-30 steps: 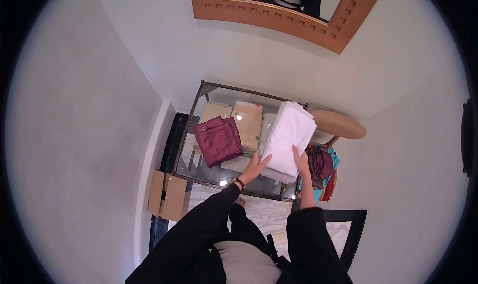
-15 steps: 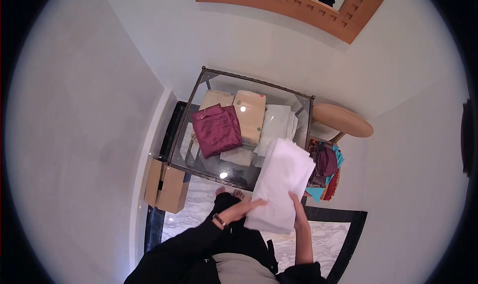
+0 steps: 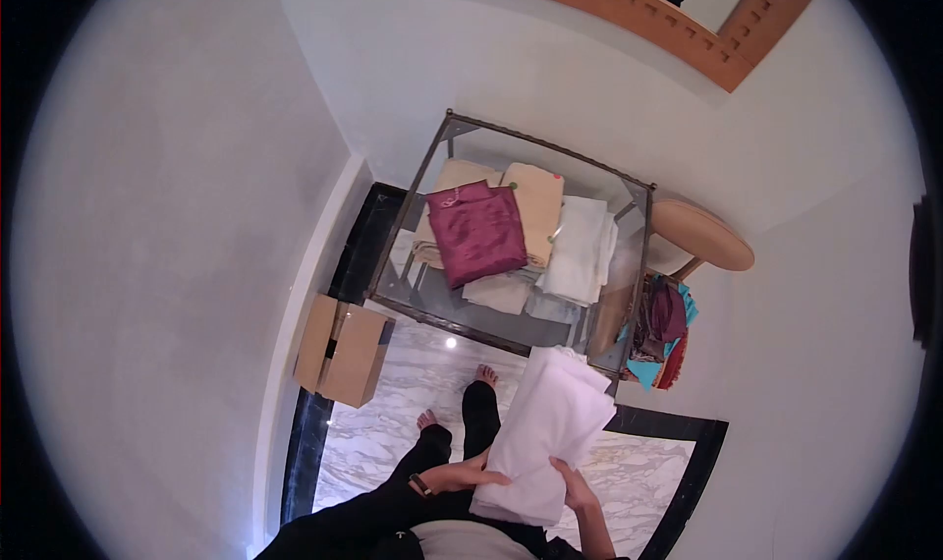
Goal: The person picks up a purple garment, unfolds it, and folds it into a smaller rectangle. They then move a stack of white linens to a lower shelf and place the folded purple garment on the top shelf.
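Between my two hands I hold a folded white cloth point(image 3: 552, 427) in front of my body, its far end close to the front edge of the glass table point(image 3: 447, 316). My left hand point(image 3: 464, 475) grips the near left side, thumb on top. On the right side my right hand point(image 3: 575, 481) grips it, thumb on top too; the other fingers are mostly hidden. On the table lie a folded maroon satin cloth point(image 3: 478, 234), a folded beige cloth point(image 3: 535, 211) and folded white cloths point(image 3: 578, 251).
A cardboard box point(image 3: 354, 356) stands on the marble floor left of the table. To the right, a chair point(image 3: 702, 234) bears a heap of coloured cloths point(image 3: 666, 324). A wood-framed mirror point(image 3: 609, 0) hangs on the wall beyond.
My hands and the white cloth have drawn back toward my body, away from the table. My feet have moved apart, and the view has shifted so the table appears farther right.
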`<state>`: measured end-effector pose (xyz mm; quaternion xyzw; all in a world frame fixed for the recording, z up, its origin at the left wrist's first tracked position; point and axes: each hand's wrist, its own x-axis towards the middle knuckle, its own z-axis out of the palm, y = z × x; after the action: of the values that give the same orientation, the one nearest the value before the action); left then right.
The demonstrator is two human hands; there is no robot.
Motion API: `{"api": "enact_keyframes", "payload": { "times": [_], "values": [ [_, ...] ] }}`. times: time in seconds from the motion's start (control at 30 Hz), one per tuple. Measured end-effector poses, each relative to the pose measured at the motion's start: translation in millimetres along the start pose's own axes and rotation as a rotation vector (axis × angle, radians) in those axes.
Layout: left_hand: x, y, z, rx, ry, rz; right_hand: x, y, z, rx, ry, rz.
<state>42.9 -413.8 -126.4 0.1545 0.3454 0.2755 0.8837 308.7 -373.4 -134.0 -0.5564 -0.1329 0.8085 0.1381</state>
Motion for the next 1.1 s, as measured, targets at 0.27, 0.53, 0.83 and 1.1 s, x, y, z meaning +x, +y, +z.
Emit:
{"api": "enact_keyframes", "payload": {
  "times": [0.27, 0.53, 0.83, 1.1],
  "values": [
    [-81.0, -98.1, -64.5, -0.546, 0.277, -0.322, 66.8, 96.8, 51.4, -0.068, -0.009, 0.369],
    [-62.4, -194.2, -205.8, -0.083, 0.252, 0.372, 202.5, 108.2, 94.1, -0.171, -0.126, 0.366],
    [43.1, -123.8, -337.8, -0.258, 0.437, 0.344, 380.4, 48.1, 119.9, -0.427, -0.109, -0.081],
    [124.3, -120.1, -460.0, -0.444, 0.406, 0.330, 491.4, 72.1, 90.4, -0.460, -0.165, -0.266]
  ]
}}
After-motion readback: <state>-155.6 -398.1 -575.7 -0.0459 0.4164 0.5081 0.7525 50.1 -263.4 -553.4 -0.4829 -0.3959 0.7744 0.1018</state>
